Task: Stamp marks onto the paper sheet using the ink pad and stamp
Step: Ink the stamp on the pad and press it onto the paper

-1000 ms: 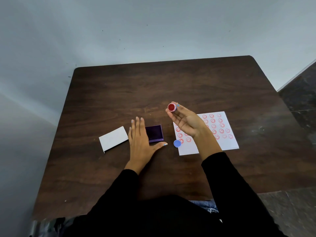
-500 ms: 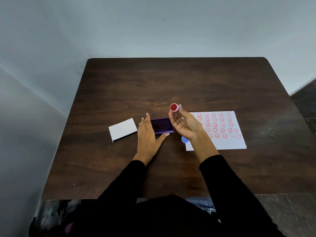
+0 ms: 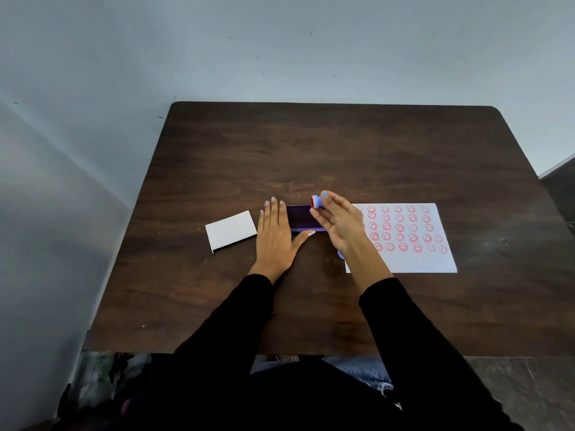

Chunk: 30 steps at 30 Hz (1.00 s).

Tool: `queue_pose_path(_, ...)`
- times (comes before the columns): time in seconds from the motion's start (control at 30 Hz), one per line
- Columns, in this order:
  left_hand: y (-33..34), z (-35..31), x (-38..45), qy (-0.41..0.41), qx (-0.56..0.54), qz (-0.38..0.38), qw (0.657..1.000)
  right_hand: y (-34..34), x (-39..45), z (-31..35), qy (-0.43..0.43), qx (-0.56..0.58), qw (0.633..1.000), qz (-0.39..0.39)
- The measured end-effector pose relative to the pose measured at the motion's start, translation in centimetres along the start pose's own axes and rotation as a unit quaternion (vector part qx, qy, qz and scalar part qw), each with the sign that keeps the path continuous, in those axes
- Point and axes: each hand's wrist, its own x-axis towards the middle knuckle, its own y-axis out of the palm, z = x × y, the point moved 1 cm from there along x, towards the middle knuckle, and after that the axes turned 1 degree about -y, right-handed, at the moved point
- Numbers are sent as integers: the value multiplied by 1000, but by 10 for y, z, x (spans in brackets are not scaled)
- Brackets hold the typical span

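Red smiley marks (image 3: 399,228), no writing; right hand (image 3: 339,225) pinches stamp (image 3: 316,202), left hand (image 3: 275,236) flat.

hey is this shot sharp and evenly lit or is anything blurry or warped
Head view: soft, even light, no glare; table edges bow from the wide-angle lens; right hand and stamp slightly motion-blurred; paper sheet marks readable.

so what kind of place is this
Probably a plain room at home or in an office, arranged for stamping: a dark brown wooden table against bare pale grey walls, with a white paper sheet of red smiley marks on it.
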Motion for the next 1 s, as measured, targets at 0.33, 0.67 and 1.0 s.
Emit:
queue_pose_path(0.33, -2, 6, -3, 36, 29, 8, 999, 14, -2, -30, -285, -518, 806, -5)
queue_pose_path(0.67, -2, 6, -3, 38, 11, 22, 999, 11, -2, -47, -372, -571, 732, 12)
queue_pose_path(1.0, -3, 6, -3, 32, 7, 8, 999, 12, 3, -45, -387, -561, 732, 11)
